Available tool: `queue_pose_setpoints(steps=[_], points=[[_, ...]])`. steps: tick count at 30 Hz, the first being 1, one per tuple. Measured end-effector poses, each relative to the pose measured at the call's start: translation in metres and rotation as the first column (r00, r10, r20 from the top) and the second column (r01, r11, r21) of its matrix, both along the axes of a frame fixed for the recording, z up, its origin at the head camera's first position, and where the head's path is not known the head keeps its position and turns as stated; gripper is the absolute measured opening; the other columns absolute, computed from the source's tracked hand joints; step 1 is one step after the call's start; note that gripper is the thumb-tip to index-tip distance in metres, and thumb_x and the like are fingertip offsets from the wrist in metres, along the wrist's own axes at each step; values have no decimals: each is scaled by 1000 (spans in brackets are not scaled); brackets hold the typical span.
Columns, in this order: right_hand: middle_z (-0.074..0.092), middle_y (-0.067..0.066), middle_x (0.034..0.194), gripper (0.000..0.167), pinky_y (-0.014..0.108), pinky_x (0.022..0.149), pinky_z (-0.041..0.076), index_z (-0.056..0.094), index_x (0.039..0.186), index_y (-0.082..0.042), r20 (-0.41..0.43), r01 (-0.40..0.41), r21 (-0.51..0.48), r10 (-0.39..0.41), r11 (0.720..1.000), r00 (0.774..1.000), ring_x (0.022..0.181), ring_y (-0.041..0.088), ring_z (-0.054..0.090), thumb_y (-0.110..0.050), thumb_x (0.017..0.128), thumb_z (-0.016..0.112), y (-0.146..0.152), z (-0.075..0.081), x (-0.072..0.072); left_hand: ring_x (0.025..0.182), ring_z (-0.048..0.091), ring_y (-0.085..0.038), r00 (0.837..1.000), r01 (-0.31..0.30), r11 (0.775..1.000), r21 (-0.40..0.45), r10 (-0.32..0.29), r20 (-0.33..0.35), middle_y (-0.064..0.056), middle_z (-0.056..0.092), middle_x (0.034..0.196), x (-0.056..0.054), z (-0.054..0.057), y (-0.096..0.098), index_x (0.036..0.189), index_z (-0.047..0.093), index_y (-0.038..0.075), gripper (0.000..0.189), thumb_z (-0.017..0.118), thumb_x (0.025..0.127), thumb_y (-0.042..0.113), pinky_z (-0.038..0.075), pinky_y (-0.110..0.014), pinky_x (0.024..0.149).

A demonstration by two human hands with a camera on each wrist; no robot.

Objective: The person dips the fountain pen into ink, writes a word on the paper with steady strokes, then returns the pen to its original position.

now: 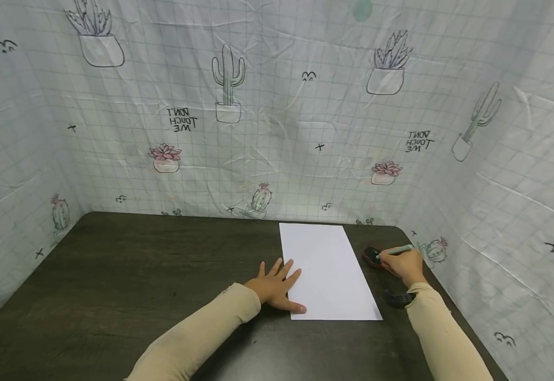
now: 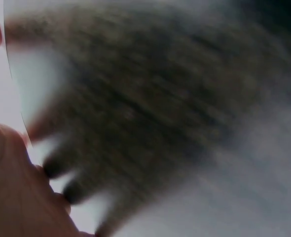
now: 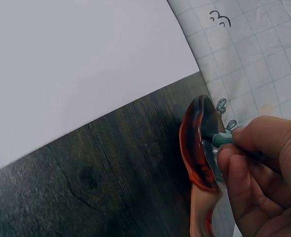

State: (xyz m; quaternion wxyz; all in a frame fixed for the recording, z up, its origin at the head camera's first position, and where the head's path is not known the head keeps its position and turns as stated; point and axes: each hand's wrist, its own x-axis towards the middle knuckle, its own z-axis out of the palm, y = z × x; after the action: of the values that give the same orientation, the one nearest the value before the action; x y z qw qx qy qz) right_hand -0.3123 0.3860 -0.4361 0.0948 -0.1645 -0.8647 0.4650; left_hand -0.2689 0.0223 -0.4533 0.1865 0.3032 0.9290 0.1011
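Observation:
My left hand (image 1: pixel 277 288) lies with fingers spread over the left edge of a white sheet of paper (image 1: pixel 329 270). In the left wrist view that hand (image 2: pixel 22 187) shows at the left, and the tabletop is blurred. Right of the paper, my right hand (image 1: pixel 405 264) pinches a slim light green pen (image 1: pixel 400 249). In the right wrist view the pen's dark tip points down at a glossy black and red-orange spoon-shaped piece (image 3: pixel 200 148). Its paler, handle-like end (image 3: pixel 202 210) runs toward the bottom of that view.
The dark wooden table (image 1: pixel 162 275) reaches far to the left of the paper. Fabric printed with cacti (image 1: pixel 229 84) hangs behind and along both sides. A black strap (image 1: pixel 397 299) sits at the right wrist.

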Motion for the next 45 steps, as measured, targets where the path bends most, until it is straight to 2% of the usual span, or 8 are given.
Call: queue_pose_setpoints(steps=[5,8,12,17,25,28,37,45], points=[[67,-2,60,32,21,54,54,68,100,10,3,52,104,-52,993,999,54,9,66,-14,79,70,0,-5,-5,148,-6,-29,1000,-1,1000,-4,0,-4,-2,-4,162,2,4,0,156,9,28,94,48,84,74,-3,-62,113],[67,1,60,35,29,63,57,68,99,10,-4,86,187,-87,979,996,55,11,67,-18,79,70,2,-9,-8,148,-6,-28,1000,0,1000,-6,0,-7,-2,-4,162,3,4,0,156,9,28,94,48,84,74,-3,-62,113],[69,17,73,39,49,83,52,67,99,12,-18,111,265,-110,958,994,72,30,69,-21,79,70,5,-12,-8,148,-6,-28,1000,-3,1000,-5,3,-3,-1,-4,162,3,2,0,156,9,29,94,48,83,74,-4,-62,113],[63,33,93,48,59,86,45,60,104,18,-19,111,290,-110,951,994,93,50,59,-23,80,70,8,-10,-5,148,-7,-28,1000,-10,1000,0,10,3,-1,-5,162,3,1,0,156,9,28,95,49,83,75,-5,-61,113],[67,11,65,31,30,55,52,69,93,10,-23,127,263,-126,956,992,61,24,64,-17,78,70,10,-7,2,148,-6,-28,1000,-10,1000,5,10,3,-2,-3,162,3,4,0,156,10,28,95,50,83,74,-4,-62,113],[67,12,65,31,28,54,53,68,93,11,-25,124,241,-122,962,992,56,19,64,-16,77,70,10,-7,4,148,-6,-28,1000,-10,1000,5,10,0,-2,-3,162,4,4,-1,156,11,28,95,50,83,74,-4,-62,113],[64,34,92,44,53,75,49,63,98,17,-17,86,336,-85,938,996,83,44,63,-22,77,70,1,-5,6,148,-6,-29,1000,-10,1000,3,10,-1,-2,-4,162,1,2,-2,156,9,28,95,49,83,75,-4,-62,112],[68,25,82,34,34,56,44,65,87,7,14,84,360,-96,929,995,74,34,62,-24,76,64,-7,-7,1,148,-7,-27,1000,-10,1000,-8,10,4,0,-5,162,1,0,-1,156,8,30,95,48,83,75,-5,-62,112]])
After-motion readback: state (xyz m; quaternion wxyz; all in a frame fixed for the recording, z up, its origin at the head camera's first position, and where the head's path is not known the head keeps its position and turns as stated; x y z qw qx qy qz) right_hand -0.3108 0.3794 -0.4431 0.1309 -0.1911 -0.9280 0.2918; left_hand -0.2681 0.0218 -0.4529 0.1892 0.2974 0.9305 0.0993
